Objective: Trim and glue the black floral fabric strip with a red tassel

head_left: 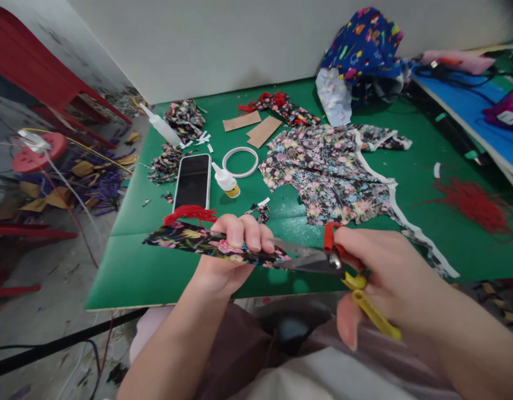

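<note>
A dark floral strip (189,238) with red threads (189,212) at its left end is held level over the near edge of the green table (126,272). My left hand (239,241) is closed around the strip, fingers on top. In my right hand (368,261) are scissors (314,260) with red and yellow handles. Their blades point left and meet the strip's right end, just beside my left fingertips. Behind the hands lie a phone (193,180), a small glue bottle (227,182) and a white tape ring (240,162).
Cut floral fabric (331,172) spreads across the table's middle. Brown card pieces (262,130), a white bottle (162,126) and floral scraps (183,119) lie farther back. Red thread (477,205) is at right, near a blue board (473,116). A blue patterned cloth (364,47) stands by the wall.
</note>
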`<state>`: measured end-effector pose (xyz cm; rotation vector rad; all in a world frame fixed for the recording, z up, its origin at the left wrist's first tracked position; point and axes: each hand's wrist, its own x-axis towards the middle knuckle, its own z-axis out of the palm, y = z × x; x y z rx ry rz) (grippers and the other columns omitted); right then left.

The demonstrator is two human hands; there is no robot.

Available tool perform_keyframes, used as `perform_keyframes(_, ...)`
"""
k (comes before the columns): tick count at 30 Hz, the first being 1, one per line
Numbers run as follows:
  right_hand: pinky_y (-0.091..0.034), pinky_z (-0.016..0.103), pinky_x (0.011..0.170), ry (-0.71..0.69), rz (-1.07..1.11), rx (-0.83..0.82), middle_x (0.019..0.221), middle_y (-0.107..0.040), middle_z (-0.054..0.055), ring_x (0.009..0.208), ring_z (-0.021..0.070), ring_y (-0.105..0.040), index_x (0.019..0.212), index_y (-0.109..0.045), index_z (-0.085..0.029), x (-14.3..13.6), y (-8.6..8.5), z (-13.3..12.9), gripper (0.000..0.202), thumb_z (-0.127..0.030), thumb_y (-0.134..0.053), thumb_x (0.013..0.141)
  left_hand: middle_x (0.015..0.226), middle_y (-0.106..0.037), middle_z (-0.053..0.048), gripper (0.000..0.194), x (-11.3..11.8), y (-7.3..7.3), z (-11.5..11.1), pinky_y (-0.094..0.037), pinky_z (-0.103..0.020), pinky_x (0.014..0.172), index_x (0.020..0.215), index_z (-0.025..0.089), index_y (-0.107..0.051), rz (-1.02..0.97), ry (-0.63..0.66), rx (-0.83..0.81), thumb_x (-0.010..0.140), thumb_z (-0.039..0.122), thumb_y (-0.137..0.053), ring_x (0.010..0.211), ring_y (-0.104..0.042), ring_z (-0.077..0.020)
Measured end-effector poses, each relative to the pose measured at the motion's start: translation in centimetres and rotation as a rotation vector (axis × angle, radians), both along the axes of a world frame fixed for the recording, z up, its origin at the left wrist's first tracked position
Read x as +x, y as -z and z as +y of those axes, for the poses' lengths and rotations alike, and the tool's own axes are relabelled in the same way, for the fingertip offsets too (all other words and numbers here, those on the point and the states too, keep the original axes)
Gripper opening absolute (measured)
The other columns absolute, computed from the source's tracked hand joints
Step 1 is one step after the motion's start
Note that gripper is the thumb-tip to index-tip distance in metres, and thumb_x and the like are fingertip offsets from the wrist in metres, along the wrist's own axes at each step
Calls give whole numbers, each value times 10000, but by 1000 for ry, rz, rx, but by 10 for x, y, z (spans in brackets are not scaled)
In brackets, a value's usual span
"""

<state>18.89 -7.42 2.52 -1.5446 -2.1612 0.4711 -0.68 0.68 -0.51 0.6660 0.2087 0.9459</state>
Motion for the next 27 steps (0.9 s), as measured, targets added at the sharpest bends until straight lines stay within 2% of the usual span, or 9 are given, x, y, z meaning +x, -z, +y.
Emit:
perform_keyframes(2, -232, 218, 505, 2, -14, -22, 622, -427, -54, 548, 100, -371, 738, -421, -209, 1, -2, 0, 160, -218, -577, 703, 664, -656, 68, 161, -1, 2, 0, -566, -258, 703, 625, 204, -608, 3, 3, 10, 724, 169, -730, 662, -637, -86)
perform_keyframes(6, -241, 233, 518, -20, -118, 46, 626, -417, -46, 551, 117, -368, 719, -390, -217, 0, -2, 1, 221, -289, -598, 697, 701, -671, 79, 148, -1, 4, 0, -566, -277, 761, 648, 210, -622, -26, 38, 29, 704, 157, -748, 702, -641, -83)
perform_keyframes(10, -248, 236, 515, -21, -182, 77, 618, -445, -45, 540, 123, -385, 719, -382, -222, -2, 0, 0, 268, -353, -615, 699, 675, -675, 75, 162, 2, 3, 0, -576, -285, 744, 615, 197, -617, -9, 44, 28, 722, 183, -737, 667, -636, -79)
perform_keyframes(16, -247, 238, 512, -20, -180, 68, 577, -439, -60, 511, 123, -396, 722, -389, -226, -3, 1, 1, 249, -324, -616, 698, 684, -682, 74, 145, 2, 2, -1, -575, -280, 746, 632, 199, -633, 9, 55, 27, 699, 215, -761, 673, -634, -78)
perform_keyframes(21, -245, 232, 506, -34, -145, 33, 571, -455, -69, 509, 110, -393, 708, -396, -220, -3, 1, 0, 328, -391, -672, 663, 709, -685, 72, 134, 2, 7, 1, -583, -287, 756, 645, 215, -630, -36, 81, 59, 730, 230, -733, 695, -650, -90)
perform_keyframes(27, -239, 234, 507, -40, -130, 56, 581, -420, -70, 513, 104, -368, 709, -396, -216, -1, 1, 1, 309, -319, -681, 645, 718, -683, 81, 120, 1, 11, 3, -587, -283, 775, 668, 228, -634, -37, 82, 87, 719, 221, -743, 716, -657, -90)
